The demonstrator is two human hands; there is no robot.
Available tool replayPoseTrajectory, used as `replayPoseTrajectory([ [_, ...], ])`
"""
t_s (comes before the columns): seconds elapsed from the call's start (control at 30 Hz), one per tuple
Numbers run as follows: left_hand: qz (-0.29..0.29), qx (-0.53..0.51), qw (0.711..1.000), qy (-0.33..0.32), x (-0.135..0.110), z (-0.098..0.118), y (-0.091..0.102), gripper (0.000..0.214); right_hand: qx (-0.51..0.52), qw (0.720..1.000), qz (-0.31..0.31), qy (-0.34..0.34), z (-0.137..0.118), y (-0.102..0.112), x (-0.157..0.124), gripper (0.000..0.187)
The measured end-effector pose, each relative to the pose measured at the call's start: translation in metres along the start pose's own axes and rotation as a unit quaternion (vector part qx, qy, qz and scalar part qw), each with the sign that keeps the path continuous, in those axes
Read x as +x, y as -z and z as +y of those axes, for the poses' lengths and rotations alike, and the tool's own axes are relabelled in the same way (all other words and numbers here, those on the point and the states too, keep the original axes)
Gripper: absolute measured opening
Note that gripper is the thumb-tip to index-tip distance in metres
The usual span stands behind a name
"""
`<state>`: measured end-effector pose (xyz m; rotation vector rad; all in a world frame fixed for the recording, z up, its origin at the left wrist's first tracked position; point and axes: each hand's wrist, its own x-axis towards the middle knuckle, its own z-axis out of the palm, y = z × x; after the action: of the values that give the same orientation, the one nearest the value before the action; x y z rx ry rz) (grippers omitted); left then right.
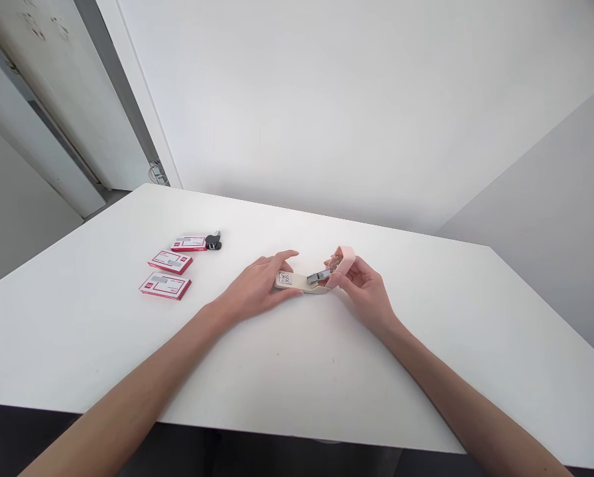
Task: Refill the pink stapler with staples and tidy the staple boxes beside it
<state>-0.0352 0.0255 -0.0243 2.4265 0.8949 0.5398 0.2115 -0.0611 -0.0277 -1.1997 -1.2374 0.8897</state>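
Note:
A stapler (299, 282) with a cream base and a pink top lies on the table in front of me, its top tilted up from the base. Between the two parts the metal staple magazine (321, 275) shows. My left hand (257, 283) grips the left end of the base, thumb along the near side and fingers at the far side. With its thumb and fingers, my right hand (364, 291) holds the raised pink top at the right end. Some of the right fingers are hidden behind the top.
Left of my hands lie three red and white staple boxes, one far (190, 243), one middle (172, 262) and one near (165, 285). A small black staple remover (213, 241) touches or nearly touches the far box. The white table (297, 371) meets a white wall behind.

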Motion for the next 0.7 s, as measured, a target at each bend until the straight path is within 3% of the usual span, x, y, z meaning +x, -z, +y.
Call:
replayPoseTrajectory([
  [0.23, -0.009, 0.002, 1.0, -0.01, 0.001, 0.0016, -0.0026, 0.075, -0.041, 0.999, -0.018, -0.006, 0.0034, -0.0014, -0.0031, 0.039],
  [0.7, -0.005, -0.001, 0.999, -0.032, -0.0005, 0.0051, -0.0058, 0.077, -0.177, 0.983, -0.036, 0.044, 0.0, -0.0069, -0.0102, 0.033],
])
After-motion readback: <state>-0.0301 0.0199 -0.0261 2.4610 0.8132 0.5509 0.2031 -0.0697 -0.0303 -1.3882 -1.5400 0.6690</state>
